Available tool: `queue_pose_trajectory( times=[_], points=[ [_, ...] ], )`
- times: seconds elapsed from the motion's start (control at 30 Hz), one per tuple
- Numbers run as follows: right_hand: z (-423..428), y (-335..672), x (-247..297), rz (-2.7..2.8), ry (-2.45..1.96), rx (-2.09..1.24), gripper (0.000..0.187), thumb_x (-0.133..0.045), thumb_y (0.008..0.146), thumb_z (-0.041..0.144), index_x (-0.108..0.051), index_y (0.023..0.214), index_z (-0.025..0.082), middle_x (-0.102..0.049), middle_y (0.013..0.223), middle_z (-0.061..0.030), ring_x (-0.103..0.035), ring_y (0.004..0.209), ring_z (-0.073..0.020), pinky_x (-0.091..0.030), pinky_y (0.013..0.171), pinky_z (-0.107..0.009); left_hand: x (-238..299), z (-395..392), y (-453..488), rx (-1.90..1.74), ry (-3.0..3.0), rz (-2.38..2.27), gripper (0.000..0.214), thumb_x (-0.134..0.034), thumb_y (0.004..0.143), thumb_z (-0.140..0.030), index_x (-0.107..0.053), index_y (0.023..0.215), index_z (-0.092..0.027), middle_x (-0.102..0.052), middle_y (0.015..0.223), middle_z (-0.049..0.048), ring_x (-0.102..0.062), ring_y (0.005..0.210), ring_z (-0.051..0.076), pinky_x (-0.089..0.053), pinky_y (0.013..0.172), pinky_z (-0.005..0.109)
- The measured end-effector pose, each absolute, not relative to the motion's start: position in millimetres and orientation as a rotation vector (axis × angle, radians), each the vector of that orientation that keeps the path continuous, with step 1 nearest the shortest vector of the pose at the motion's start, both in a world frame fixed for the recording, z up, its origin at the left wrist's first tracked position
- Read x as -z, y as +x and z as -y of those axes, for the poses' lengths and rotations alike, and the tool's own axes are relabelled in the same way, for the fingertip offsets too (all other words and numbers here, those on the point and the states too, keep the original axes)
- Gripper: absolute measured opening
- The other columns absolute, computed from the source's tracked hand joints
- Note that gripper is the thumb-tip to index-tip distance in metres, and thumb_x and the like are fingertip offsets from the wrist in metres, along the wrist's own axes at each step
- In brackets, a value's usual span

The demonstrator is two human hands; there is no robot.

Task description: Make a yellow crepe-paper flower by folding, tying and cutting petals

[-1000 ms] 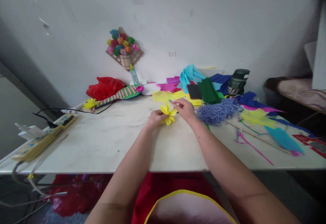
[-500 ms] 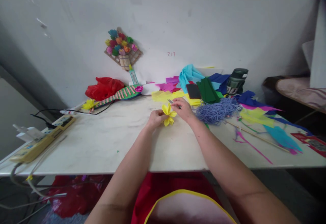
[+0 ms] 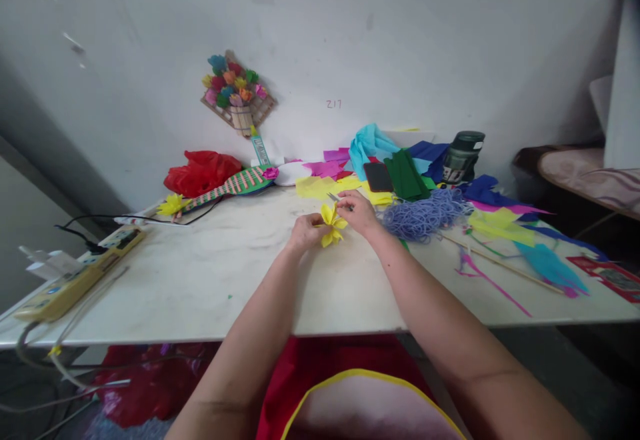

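A small yellow paper flower [image 3: 331, 225] is held over the white table [image 3: 210, 280], a little beyond its middle. My left hand [image 3: 303, 231] is closed around the flower's left side. My right hand [image 3: 356, 212] is closed on a thin metal tool [image 3: 334, 197], likely small scissors, whose tip points up and left just above the flower's petals. Both forearms reach in from the near edge.
Coloured paper sheets, a black phone [image 3: 379, 177], a blue yarn pile [image 3: 425, 215] and a dark jar [image 3: 461, 156] crowd the back right. A red bag [image 3: 203, 171], a striped paper guitar [image 3: 230, 185] and a power strip [image 3: 75, 277] lie left. A flower plaque [image 3: 237, 93] hangs on the wall.
My hands and the flower stay almost where they were on the table. My right hand has drawn slightly closer to the flower. The view has shifted a little.
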State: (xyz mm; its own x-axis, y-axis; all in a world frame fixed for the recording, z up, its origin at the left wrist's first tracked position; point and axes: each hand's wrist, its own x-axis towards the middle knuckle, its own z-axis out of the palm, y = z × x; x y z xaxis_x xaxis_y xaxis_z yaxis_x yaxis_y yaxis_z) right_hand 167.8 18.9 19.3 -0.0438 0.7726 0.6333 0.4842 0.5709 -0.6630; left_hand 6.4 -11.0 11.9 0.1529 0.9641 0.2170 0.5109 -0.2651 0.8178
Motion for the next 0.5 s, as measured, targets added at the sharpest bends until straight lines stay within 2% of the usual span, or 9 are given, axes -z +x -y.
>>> queue_pose_trajectory(
  times=[0.2,0.3,0.5],
  points=[
    [-21.3,165.1,-17.2,1.585,-1.011,-0.528,0.005,-0.059,0.059,0.017,-0.062,0.063,0.018,-0.059,0.098,-0.0042,-0.058,0.083,-0.0158,-0.047,0.073,-0.031,-15.4,12.8,8.6,-0.994,1.895,-1.439,0.024,-0.055,0.06,-0.036,-0.062,0.068,-0.015,-0.055,0.061,-0.0003,-0.049,0.061,0.013,-0.036,0.054,0.022],
    [-21.8,164.9,-16.3,1.593,-1.017,-0.504,0.002,-0.059,0.059,0.018,-0.061,0.06,0.018,-0.06,0.096,-0.0044,-0.058,0.084,-0.0166,-0.046,0.075,-0.031,-16.3,14.4,9.2,-1.006,1.876,-1.414,0.025,-0.056,0.06,-0.035,-0.063,0.071,-0.014,-0.057,0.064,0.0004,-0.05,0.062,0.013,-0.036,0.055,0.022],
    [-21.5,164.4,-16.5,1.607,-1.031,-0.444,0.007,-0.056,0.061,0.015,-0.058,0.055,0.019,-0.061,0.091,-0.0036,-0.058,0.087,-0.017,-0.045,0.077,-0.031,-15.5,17.4,12.1,-1.067,1.773,-1.287,0.034,-0.057,0.062,-0.042,-0.064,0.077,-0.012,-0.058,0.065,0.0024,-0.051,0.062,0.014,-0.036,0.053,0.022]
  ],
)
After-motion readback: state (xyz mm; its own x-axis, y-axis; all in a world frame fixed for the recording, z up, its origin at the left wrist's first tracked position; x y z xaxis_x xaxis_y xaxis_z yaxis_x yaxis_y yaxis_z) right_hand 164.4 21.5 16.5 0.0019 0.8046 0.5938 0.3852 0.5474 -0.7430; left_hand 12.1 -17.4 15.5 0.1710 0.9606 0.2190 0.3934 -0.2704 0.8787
